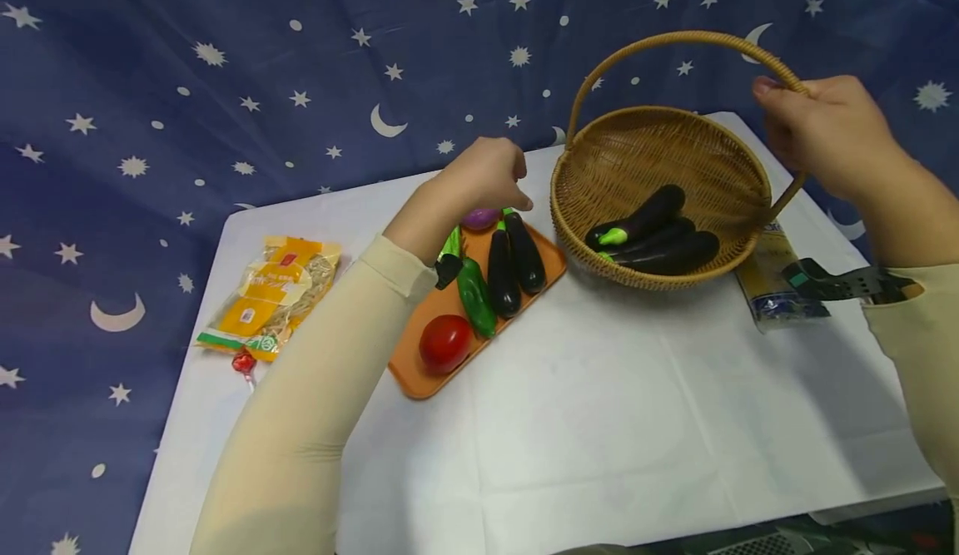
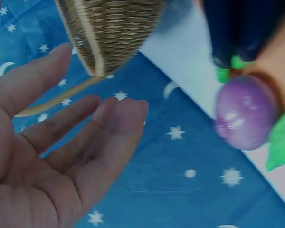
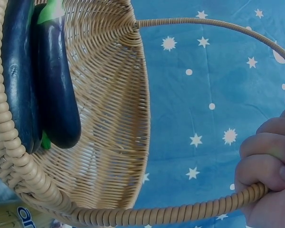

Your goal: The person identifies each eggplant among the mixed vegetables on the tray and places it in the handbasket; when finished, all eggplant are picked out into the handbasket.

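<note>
My right hand (image 1: 832, 126) grips the handle of a woven wicker basket (image 1: 659, 135), which tilts so its inside shows. Several dark eggplants (image 1: 648, 218) lie together in the basket. My left hand (image 1: 483, 172) hovers over the far end of an orange tray (image 1: 419, 384); in the left wrist view its fingers are loosely bent with nothing between them. On the tray lie two eggplants (image 1: 504, 276), a green pepper (image 1: 475, 297), a red tomato (image 1: 446, 344) and a purple onion (image 2: 247, 111). The left forearm partly hides a green vegetable (image 1: 452, 244) there.
On the left of the white table (image 1: 584, 422) lie a yellow food packet (image 1: 273, 293) and a red lollipop (image 1: 243, 362). Another packet (image 1: 779, 276) lies at the right, partly behind the basket. A blue star-patterned cloth (image 1: 315, 64) hangs behind the table.
</note>
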Tool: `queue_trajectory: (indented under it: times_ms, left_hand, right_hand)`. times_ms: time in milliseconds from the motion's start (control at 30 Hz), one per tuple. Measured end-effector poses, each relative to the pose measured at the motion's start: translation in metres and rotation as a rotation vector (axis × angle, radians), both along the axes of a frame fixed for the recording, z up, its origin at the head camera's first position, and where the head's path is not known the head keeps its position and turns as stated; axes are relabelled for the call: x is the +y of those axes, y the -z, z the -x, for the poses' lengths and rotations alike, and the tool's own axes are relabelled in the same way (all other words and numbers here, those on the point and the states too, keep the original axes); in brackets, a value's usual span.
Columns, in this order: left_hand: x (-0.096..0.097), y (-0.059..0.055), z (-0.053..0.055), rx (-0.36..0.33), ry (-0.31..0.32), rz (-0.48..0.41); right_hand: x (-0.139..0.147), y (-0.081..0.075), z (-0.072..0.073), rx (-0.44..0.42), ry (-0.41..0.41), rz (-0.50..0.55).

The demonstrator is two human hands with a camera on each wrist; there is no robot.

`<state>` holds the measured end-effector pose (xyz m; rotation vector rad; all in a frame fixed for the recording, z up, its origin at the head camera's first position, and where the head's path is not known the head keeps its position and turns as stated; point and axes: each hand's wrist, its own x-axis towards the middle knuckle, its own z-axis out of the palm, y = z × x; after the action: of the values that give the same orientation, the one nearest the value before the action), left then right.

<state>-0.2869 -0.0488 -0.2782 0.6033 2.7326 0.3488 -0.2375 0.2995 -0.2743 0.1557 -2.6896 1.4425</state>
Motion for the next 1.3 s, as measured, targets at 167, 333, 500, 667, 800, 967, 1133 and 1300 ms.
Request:
queue_trajectory:
  times_ms: [167, 333, 500, 667, 800, 967, 1133, 1300]
  left_hand:
    - [-0.016, 0.024, -0.004, -0.038, -0.074, 0.008]
    - [-0.028, 0.046, -0.010, -0.069, -0.145, -0.033]
    - [-0.027, 0.060, -0.012, -0.097, -0.202, -0.045]
    - [-0.020, 0.068, -0.012, -0.144, -0.232, -0.003]
    - [-0.015, 0.073, -0.010, -0.199, -0.263, 0.018]
    - [-0.010, 0.081, -0.008, -0.282, -0.308, 0.005]
    - [-0.004, 0.088, -0.006, -0.353, -0.337, 0.008]
    - [-0.002, 0.091, -0.003, -0.398, -0.315, 0.039]
  right_hand:
    - [0.000, 0.001, 0.000, 0.000, 0.005, -0.011]
    - [-0.001, 0.000, -0.001, 0.004, 0.012, -0.032]
    - [-0.001, 0.000, 0.000, -0.001, 0.012, -0.014]
    - [0.000, 0.001, 0.001, -0.007, 0.016, -0.006]
    - [0.001, 0.002, 0.002, 0.004, 0.011, 0.004]
    - [0.002, 0.004, 0.002, 0.010, 0.015, 0.011]
    - [0.003, 0.004, 0.002, 0.009, 0.029, 0.017]
    - [0.004, 0.004, 0.004, 0.013, 0.025, 0.039]
